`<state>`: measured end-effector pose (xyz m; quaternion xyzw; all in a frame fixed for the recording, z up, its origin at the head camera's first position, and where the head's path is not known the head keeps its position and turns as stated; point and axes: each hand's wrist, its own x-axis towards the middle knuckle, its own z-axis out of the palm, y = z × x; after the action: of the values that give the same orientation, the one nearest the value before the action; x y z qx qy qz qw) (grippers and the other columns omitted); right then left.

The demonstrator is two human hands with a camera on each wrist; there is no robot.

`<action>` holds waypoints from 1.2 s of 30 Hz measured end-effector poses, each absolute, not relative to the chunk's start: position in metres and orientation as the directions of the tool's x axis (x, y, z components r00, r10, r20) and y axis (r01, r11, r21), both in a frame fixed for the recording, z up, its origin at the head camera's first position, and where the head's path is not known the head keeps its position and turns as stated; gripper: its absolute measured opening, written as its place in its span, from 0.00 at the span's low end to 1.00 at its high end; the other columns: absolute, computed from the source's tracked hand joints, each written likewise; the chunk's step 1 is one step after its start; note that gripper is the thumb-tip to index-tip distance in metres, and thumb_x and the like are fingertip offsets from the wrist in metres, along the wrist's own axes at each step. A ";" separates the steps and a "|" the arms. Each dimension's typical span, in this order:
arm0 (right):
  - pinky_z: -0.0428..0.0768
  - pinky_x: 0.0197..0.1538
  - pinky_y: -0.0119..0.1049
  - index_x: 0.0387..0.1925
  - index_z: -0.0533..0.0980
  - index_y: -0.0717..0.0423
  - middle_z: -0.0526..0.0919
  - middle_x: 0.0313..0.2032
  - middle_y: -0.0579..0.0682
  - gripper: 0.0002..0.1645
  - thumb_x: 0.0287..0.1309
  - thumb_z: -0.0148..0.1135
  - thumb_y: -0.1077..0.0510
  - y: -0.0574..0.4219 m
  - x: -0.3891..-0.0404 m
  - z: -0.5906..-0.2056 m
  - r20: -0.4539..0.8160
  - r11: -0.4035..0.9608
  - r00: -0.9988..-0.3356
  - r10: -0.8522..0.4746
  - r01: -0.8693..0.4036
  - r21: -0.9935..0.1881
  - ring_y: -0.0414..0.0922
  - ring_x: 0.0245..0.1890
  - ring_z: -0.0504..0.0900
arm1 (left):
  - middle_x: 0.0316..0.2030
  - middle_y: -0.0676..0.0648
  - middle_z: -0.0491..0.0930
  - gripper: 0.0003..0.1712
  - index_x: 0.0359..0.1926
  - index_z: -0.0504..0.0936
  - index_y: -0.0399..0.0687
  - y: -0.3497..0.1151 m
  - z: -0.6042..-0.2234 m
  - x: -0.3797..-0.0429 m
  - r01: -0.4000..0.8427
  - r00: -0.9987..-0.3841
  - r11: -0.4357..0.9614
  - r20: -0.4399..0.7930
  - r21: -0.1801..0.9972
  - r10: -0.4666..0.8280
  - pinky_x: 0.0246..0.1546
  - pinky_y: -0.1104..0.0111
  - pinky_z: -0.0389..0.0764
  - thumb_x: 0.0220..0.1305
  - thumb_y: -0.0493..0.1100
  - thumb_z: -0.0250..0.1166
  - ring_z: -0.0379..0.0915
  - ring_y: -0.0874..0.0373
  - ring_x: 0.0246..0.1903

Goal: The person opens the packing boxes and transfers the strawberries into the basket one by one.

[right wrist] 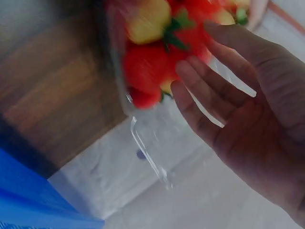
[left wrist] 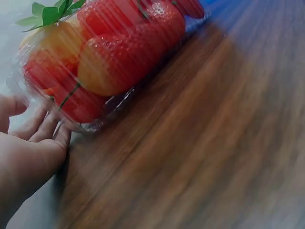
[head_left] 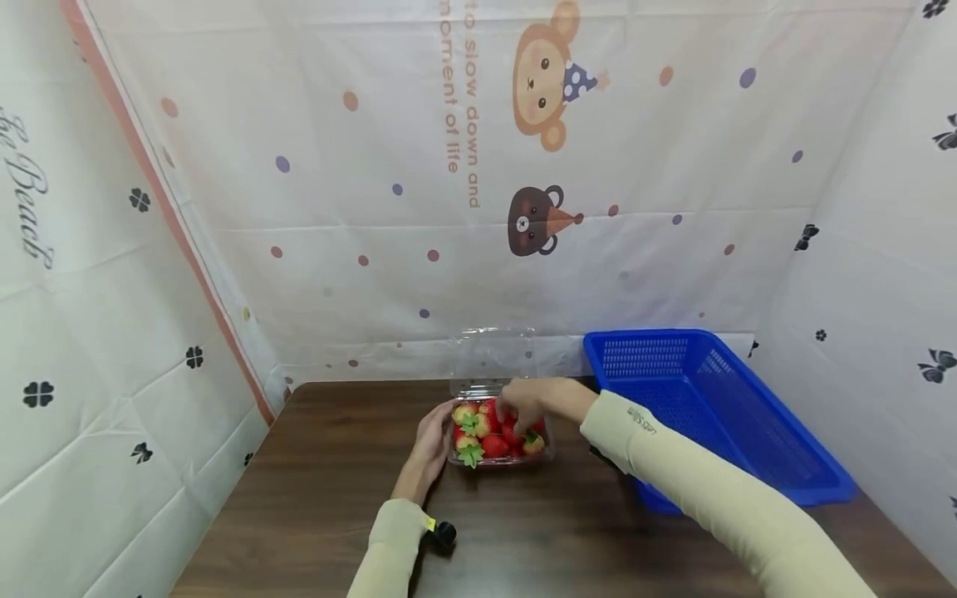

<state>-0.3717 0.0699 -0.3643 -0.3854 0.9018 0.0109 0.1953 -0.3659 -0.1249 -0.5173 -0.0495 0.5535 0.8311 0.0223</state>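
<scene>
Strawberry box: the clear container [head_left: 503, 463] sits on the desk [head_left: 336, 490] near its back edge, filled with red and yellowish strawberries [head_left: 494, 446], some with green leaves.
Lid: the transparent lid [head_left: 489, 357] stands raised behind the box, in front of the patterned backdrop [head_left: 359, 191].
Left hand: this hand [head_left: 431, 436] rests its extended fingers against the box's left end.
Right hand: this hand [head_left: 527, 400] reaches over the strawberries with loosely bent, parted fingers; no berry is plainly pinched, and blur hides exact contact.
In the way: the right hand covers some berries from the head view; the right sleeve [head_left: 718, 507] crosses in front of the blue basket [head_left: 646, 355].
Basket: perforated, to the right of the box, just behind the right forearm.
Left wrist: a black round device [head_left: 444, 536] with a small yellow tag [head_left: 431, 524] sits beside the cuff.
Backdrop print: "to slow down and" and "moment of life" run sideways, beside a monkey face [head_left: 532, 79] and a brown bear face [head_left: 528, 223], both in party hats, among coloured dots.
Left cloth: the side curtain [head_left: 90, 332] reads "Beach" after a partly legible word, with dark clovers.
Sleeve lettering: small dark writing marks the right cuff, too small to read surely.
</scene>
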 end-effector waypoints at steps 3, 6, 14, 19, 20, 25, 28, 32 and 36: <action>0.77 0.38 0.31 0.46 0.79 0.47 0.81 0.37 0.42 0.21 0.48 0.73 0.53 0.067 -0.363 -0.376 -0.378 0.693 -0.625 -0.683 -0.718 -0.063 0.36 0.33 0.75 | 0.65 0.37 0.63 0.24 0.64 0.66 0.32 -0.123 -0.520 -0.361 -0.082 -0.992 -0.389 -0.111 0.918 -0.054 0.70 0.58 0.52 0.73 0.43 0.48 0.54 0.47 0.68; 0.77 0.38 0.31 0.45 0.79 0.46 0.81 0.37 0.42 0.21 0.47 0.74 0.51 0.064 -0.359 -0.381 -0.354 0.671 -0.625 -0.695 -0.742 -0.006 0.35 0.33 0.75 | 0.64 0.36 0.63 0.25 0.64 0.66 0.32 -0.123 -0.521 -0.359 -0.065 -0.991 -0.368 -0.102 0.928 -0.083 0.70 0.57 0.53 0.73 0.44 0.49 0.54 0.46 0.68; 0.77 0.36 0.31 0.47 0.78 0.47 0.81 0.35 0.41 0.21 0.50 0.71 0.52 0.067 -0.366 -0.373 -0.326 0.687 -0.654 -0.683 -0.726 0.017 0.36 0.31 0.76 | 0.66 0.37 0.63 0.25 0.62 0.69 0.34 -0.125 -0.518 -0.361 -0.074 -0.994 -0.340 -0.099 0.937 -0.056 0.70 0.58 0.53 0.72 0.47 0.51 0.54 0.48 0.69; 0.79 0.39 0.32 0.49 0.76 0.57 0.83 0.37 0.48 0.22 0.51 0.69 0.57 0.079 -0.387 -0.346 -0.211 0.647 -0.623 -0.753 -0.760 -0.065 0.40 0.34 0.80 | 0.65 0.38 0.64 0.24 0.62 0.70 0.35 -0.126 -0.516 -0.364 -0.077 -0.994 -0.336 -0.100 0.939 -0.050 0.69 0.58 0.54 0.72 0.46 0.51 0.54 0.49 0.68; 0.79 0.40 0.32 0.49 0.76 0.58 0.83 0.38 0.49 0.22 0.51 0.68 0.57 0.084 -0.392 -0.339 -0.179 0.642 -0.624 -0.761 -0.763 -0.073 0.41 0.35 0.80 | 0.65 0.38 0.64 0.24 0.62 0.70 0.34 -0.126 -0.516 -0.364 -0.074 -0.994 -0.337 -0.097 0.939 -0.051 0.69 0.58 0.54 0.72 0.46 0.50 0.56 0.49 0.68; 0.79 0.43 0.38 0.46 0.77 0.63 0.83 0.37 0.53 0.19 0.52 0.66 0.59 0.122 -0.414 -0.305 -0.103 0.684 -0.676 -0.730 -0.724 -0.094 0.45 0.37 0.80 | 0.61 0.39 0.69 0.24 0.61 0.70 0.33 -0.123 -0.518 -0.364 -0.053 -0.995 -0.335 -0.077 0.941 -0.060 0.68 0.59 0.58 0.73 0.45 0.50 0.65 0.55 0.60; 0.79 0.45 0.43 0.45 0.76 0.65 0.82 0.38 0.56 0.18 0.53 0.65 0.60 0.156 -0.425 -0.293 -0.090 0.756 -0.751 -0.654 -0.643 -0.123 0.48 0.37 0.79 | 0.58 0.41 0.72 0.23 0.60 0.72 0.34 -0.122 -0.518 -0.363 -0.049 -0.995 -0.333 -0.077 0.942 -0.070 0.66 0.61 0.61 0.72 0.45 0.51 0.68 0.58 0.57; 0.78 0.42 0.45 0.41 0.77 0.66 0.81 0.34 0.56 0.15 0.51 0.66 0.61 0.200 -0.432 -0.291 -0.070 0.819 -0.818 -0.571 -0.563 -0.112 0.49 0.35 0.78 | 0.53 0.44 0.75 0.22 0.58 0.73 0.34 -0.121 -0.519 -0.362 -0.044 -0.993 -0.331 -0.078 0.942 -0.089 0.61 0.66 0.67 0.71 0.45 0.52 0.71 0.61 0.52; 0.79 0.36 0.42 0.36 0.79 0.66 0.82 0.29 0.53 0.12 0.51 0.66 0.62 0.232 -0.430 -0.301 -0.150 0.849 -0.836 -0.528 -0.518 -0.100 0.46 0.30 0.79 | 0.51 0.46 0.77 0.22 0.56 0.74 0.34 -0.121 -0.521 -0.361 -0.064 -0.989 -0.304 -0.103 0.950 -0.111 0.57 0.67 0.70 0.71 0.46 0.52 0.72 0.62 0.50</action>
<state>-0.4295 0.2321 -0.3009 -0.2730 0.9577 -0.0275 0.0864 -0.3606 -0.1211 -0.5206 -0.0744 0.5897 0.8040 -0.0145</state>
